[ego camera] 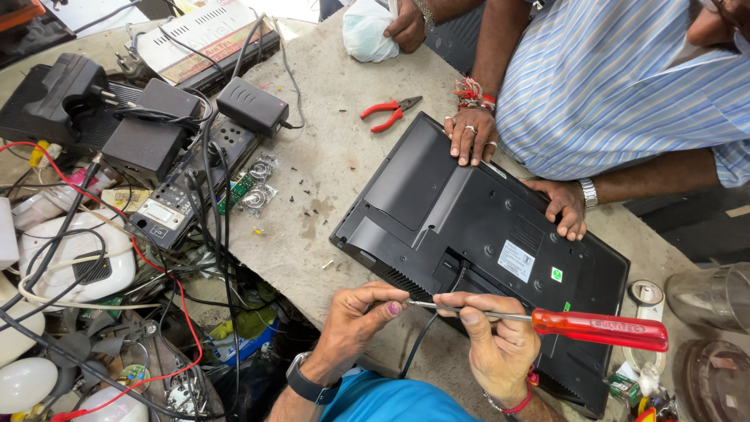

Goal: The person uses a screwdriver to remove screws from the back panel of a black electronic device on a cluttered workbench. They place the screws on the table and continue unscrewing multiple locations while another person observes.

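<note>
Right hand (492, 340) gripping screwdriver (547, 319) (tip hidden)

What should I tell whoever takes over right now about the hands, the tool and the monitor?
Left hand: fingertips pinch the tip of the screwdriver's metal shaft at the black flat monitor's lower edge.
Right hand: fingers grip the shaft of the red-handled screwdriver.
The monitor lies back up on the grey table; another person's two hands steady its far edge.
Small loose screws lie beside it. Back cover still on.
</note>
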